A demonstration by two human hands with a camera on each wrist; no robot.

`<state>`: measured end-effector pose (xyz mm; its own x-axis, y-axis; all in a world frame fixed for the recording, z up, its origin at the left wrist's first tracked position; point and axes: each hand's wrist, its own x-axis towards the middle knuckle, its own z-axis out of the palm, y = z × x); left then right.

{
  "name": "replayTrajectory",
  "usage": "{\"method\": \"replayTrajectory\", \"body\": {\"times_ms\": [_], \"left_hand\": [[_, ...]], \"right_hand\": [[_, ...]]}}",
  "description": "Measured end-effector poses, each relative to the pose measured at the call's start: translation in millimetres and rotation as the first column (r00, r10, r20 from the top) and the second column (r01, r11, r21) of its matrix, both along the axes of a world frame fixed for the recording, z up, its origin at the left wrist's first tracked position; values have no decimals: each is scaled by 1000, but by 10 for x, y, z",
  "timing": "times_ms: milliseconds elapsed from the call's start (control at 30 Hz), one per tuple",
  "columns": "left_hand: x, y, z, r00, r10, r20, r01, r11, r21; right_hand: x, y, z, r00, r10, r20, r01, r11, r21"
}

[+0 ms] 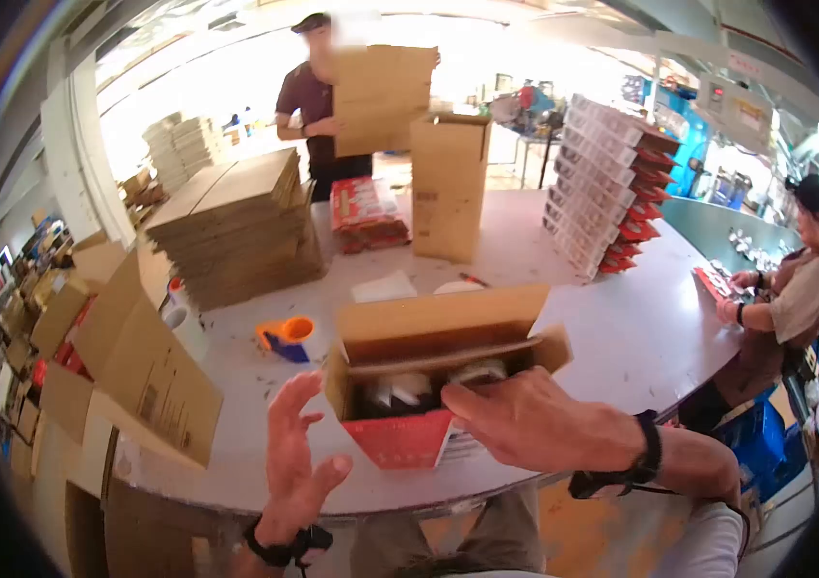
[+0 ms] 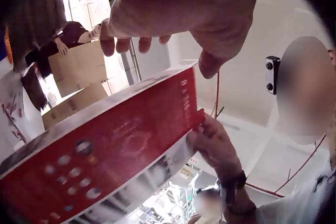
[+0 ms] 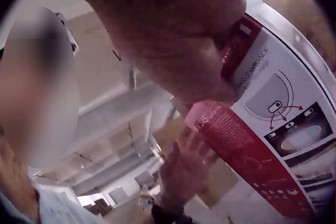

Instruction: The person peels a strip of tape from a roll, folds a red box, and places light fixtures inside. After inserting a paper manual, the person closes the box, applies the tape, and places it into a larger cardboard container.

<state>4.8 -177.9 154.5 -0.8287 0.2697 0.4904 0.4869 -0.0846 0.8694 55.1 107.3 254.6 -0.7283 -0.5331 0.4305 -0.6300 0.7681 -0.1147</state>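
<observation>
The red box point(image 1: 395, 443) stands on the bench point(image 1: 621, 328), flaps raised; the right hand point(image 1: 549, 424) grips its near rim, toward the right corner; the left hand point(image 1: 296, 458) is released, fingers extended, just beside the box's left side, without contact; a tape dispenser point(image 1: 286, 339) lies beyond the left hand.

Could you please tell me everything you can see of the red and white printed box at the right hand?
The red and white printed box looks like smooth card. A red side carries pale lettering and small round pictures; the adjoining white panel has diagrams with red arrows. In the head view the red side faces the wearer, at the open brown carton; whether any of it sits inside is unclear. The right hand grips its edge, while the open left hand is close by.
</observation>
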Motion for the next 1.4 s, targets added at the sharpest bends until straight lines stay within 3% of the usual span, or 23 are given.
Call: {"method": "replayTrajectory", "body": {"times_ms": [133, 233, 267, 333, 400, 433, 500, 533, 600, 633, 667, 733, 800, 867, 1000, 1067, 1167, 1233, 1333, 1400], "left_hand": [[-5, -169, 159, 990, -94, 102, 93, 996, 15], [-76, -645, 27, 992, -49, 118, 75, 971, -228], [-2, -792, 42, 984, 1, 178, 39, 975, -218], [157, -1198, -405, 947, 166, 275, -70, 943, -326], [639, -1371, -936, 958, 275, 79, -144, 701, -698], [979, -1538, -1346, 982, 170, -85, -176, 642, -746], [1701, -1935, -2456, 994, -102, 29, 67, 394, -917], [1897, -2105, -2831, 930, -179, 322, 350, 150, -925], [2072, -2399, -2388, 877, -439, 196, 297, 176, -938], [1790, -2347, -1849, 894, -417, 166, 276, 219, -936], [1334, -2241, -1123, 947, -306, 96, 189, 290, -938], [731, -2005, 68, 987, 14, -157, -145, 476, -867], [454, -1779, 876, 881, 288, -374, -471, 596, -651], [251, -1412, 1279, 804, 318, -503, -566, 671, -479], [-88, -452, 1011, 776, -5, -630, -298, 878, -374], [-192, -41, 676, 901, -80, -426, -59, 951, -305], [-307, 340, 267, 960, -179, -218, 198, 978, 71], [-248, 359, 278, 962, -198, -186, 222, 968, 117], [-204, 371, 269, 969, -169, -180, 197, 969, 148], [-159, 369, 233, 972, -125, -198, 158, 974, 163]], "right_hand": [[-86, -94, -32, 989, 14, 150, -17, 1000, 16], [-114, -71, 16, 991, 3, 131, -4, 1000, 1], [-115, -59, 30, 990, 0, 138, 0, 1000, 4], [-113, -42, 24, 993, -1, 121, 1, 1000, 4], [-102, -40, -36, 997, -2, 74, 2, 1000, -10], [-81, -44, -72, 997, 3, 82, -1, 1000, -20], [-98, -31, -58, 997, 16, 69, -14, 999, -31], [-95, -32, -53, 996, 10, 89, -7, 999, -32], [-120, -44, -87, 995, 25, 92, -22, 999, -30], [-147, -17, -76, 996, 26, 90, -25, 1000, -9], [-162, -1, -62, 997, 27, 73, -27, 1000, -6], [-167, -10, -87, 997, 42, 58, -42, 999, -10], [-188, -5, -96, 997, 63, 39, -62, 998, -28], [-149, 9, -102, 999, 40, 32, -39, 998, -40], [-47, -86, -52, 996, -31, 84, 36, 998, -59], [6, -125, -35, 993, -42, 111, 48, 998, -50], [55, -195, -53, 992, -54, 113, 54, 999, 4], [89, -184, -38, 993, -84, 87, 78, 995, 67], [398, -160, 261, 947, 7, -322, -21, 999, -38], [477, 6, 369, 946, -61, -317, -13, 974, -226]]}}
